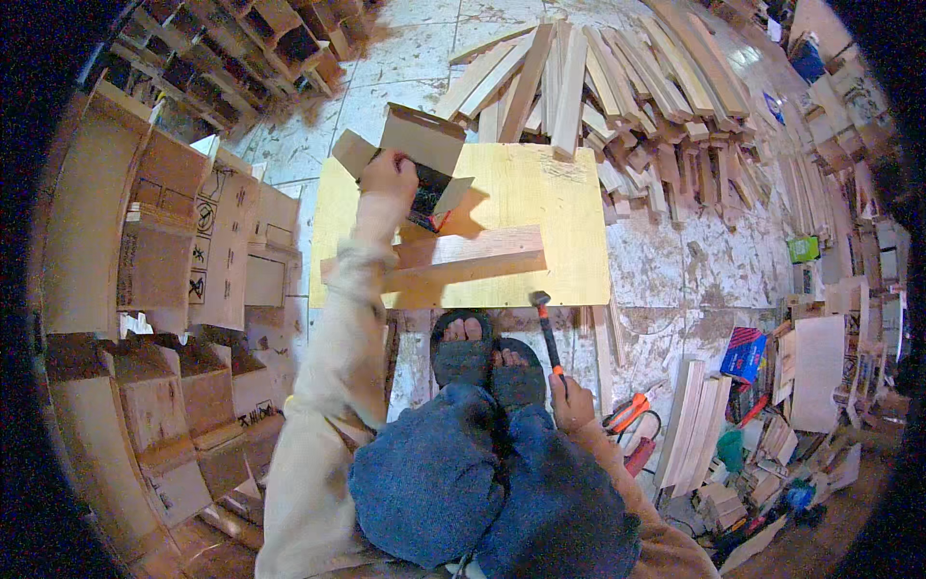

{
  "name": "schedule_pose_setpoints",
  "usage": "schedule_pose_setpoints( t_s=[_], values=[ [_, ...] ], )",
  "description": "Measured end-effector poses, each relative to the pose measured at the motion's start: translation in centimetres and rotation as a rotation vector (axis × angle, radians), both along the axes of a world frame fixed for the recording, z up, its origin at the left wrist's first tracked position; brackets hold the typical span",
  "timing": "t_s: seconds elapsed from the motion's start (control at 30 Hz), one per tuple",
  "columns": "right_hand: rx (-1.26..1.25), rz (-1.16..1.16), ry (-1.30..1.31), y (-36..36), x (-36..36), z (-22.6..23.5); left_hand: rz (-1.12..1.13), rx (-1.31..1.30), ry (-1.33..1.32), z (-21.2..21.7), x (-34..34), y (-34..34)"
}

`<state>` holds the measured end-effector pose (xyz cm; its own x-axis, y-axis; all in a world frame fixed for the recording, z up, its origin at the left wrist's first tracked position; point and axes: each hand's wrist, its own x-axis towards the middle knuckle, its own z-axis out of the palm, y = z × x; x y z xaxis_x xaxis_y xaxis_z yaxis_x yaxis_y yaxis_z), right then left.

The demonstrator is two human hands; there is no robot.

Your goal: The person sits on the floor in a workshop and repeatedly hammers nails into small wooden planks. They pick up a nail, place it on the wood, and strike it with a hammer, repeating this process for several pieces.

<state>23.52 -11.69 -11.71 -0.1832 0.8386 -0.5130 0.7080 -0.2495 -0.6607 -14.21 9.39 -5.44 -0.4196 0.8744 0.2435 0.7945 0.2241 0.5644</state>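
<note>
My left hand (388, 176) reaches forward into an open cardboard box (417, 145) that stands on the far left of a low yellowish wooden board (559, 222); the fingers are hidden inside the box. My right hand (571, 403) is closed around the orange-and-black handle of a hammer (546, 330), whose head rests by the board's near edge. Two wooden slats (453, 259) lie across the board's near half. My sandalled feet (487, 359) sit just below the board.
A big heap of wooden slats (637, 87) lies behind and right of the board. Stacked wooden crates (154, 251) stand on the left. Orange pliers (632, 413), a blue box (744, 353) and loose boards (694, 434) lie at the right.
</note>
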Motion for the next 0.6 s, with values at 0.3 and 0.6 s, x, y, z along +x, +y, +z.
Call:
schedule_pose_setpoints(
  t_s=[0.3,0.6],
  values=[
    [0.121,-0.124,0.165,6.9,-3.3,-0.5,-0.111,-0.570,0.316,-2.2,-0.2,3.6],
    [-0.049,-0.323,0.201,6.1,-3.6,2.6,-0.150,-0.030,-0.045,0.8,-4.1,-0.6]
  ],
)
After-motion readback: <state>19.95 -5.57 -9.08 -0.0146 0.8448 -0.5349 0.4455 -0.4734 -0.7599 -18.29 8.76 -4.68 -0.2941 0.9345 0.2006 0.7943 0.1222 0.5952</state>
